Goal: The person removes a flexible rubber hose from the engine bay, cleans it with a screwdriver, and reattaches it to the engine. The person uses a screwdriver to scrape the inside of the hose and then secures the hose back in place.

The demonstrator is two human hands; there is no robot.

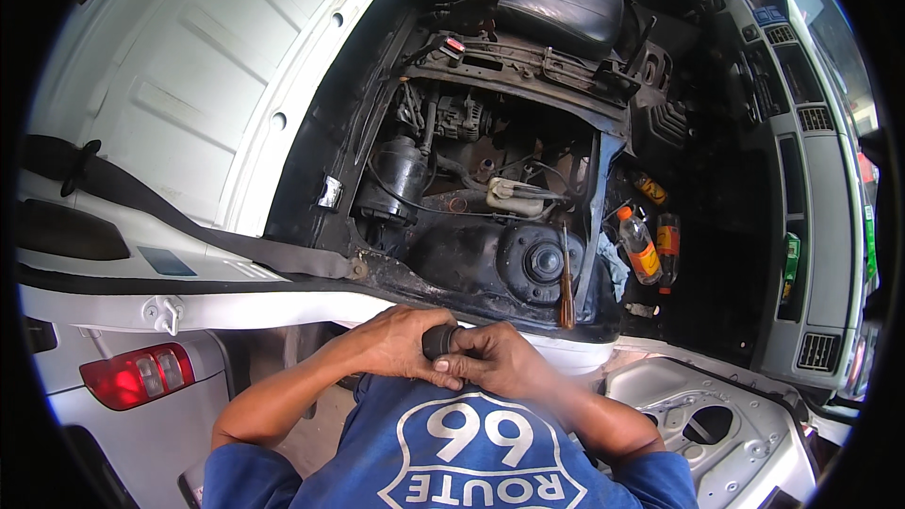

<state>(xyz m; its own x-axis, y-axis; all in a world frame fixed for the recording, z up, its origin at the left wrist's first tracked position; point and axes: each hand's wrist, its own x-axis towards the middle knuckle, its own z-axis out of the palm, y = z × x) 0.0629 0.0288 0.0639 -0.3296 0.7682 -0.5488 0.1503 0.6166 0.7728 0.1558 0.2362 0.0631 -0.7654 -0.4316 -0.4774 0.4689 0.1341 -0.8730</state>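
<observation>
Close to my chest, my left hand (407,344) and my right hand (502,360) meet around a short black cylindrical part (437,341). Its rounded end shows between them, while my fingers hide the rest, so its exact kind is unclear. Both hands are closed, thumbs near each other below the part. Just beyond them lies the open engine compartment (603,217) of a vehicle, with a black round housing (542,262) at its near side. A screwdriver (567,297) with an amber handle rests beside that housing, its handle toward me.
Orange-labelled bottles (641,250) lie on the dark floor at right, near a pale blue cloth (615,266). A black seat (566,5) is tipped back at the far side. A grey seat belt (236,243) crosses the left; a door panel (716,434) stands at lower right.
</observation>
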